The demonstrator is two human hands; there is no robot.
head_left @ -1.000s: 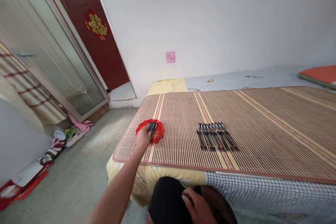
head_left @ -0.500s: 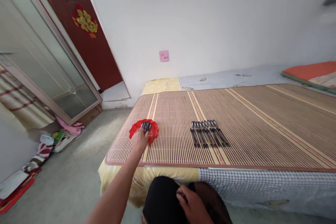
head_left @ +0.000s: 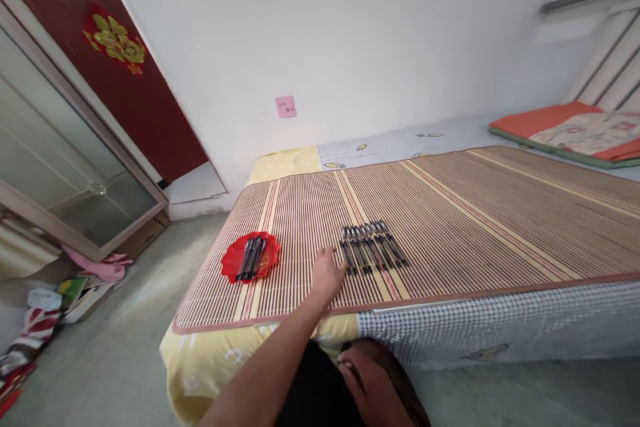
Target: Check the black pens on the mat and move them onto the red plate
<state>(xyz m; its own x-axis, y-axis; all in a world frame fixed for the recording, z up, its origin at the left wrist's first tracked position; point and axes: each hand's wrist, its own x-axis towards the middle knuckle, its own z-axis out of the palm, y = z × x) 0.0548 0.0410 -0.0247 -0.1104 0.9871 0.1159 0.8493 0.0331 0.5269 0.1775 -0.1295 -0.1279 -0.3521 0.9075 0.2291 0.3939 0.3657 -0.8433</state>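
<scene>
My left hand (head_left: 329,273) is over the striped mat, just left of a row of black pens (head_left: 373,247). Its thumb and fingers are apart, and I see nothing held in it. The pens lie side by side, their ends nearly level. Further left, several more black pens (head_left: 251,257) rest in a red plate (head_left: 229,260) with a wavy rim. Low in the view, my right hand (head_left: 375,387) lies on my dark-clothed leg, fingers curled in and nothing visible in them.
The striped mat (head_left: 450,213) covers much of the bed, whose front edge runs beside my knees. A folded orange and floral quilt (head_left: 565,130) lies at the far right. A pink note (head_left: 285,107) is on the wall. Clothes and papers (head_left: 40,320) line the floor at left.
My left hand has left the red plate and moved right to the pen row. Pens now lie in the plate, out of my fingers. The view has shifted right.
</scene>
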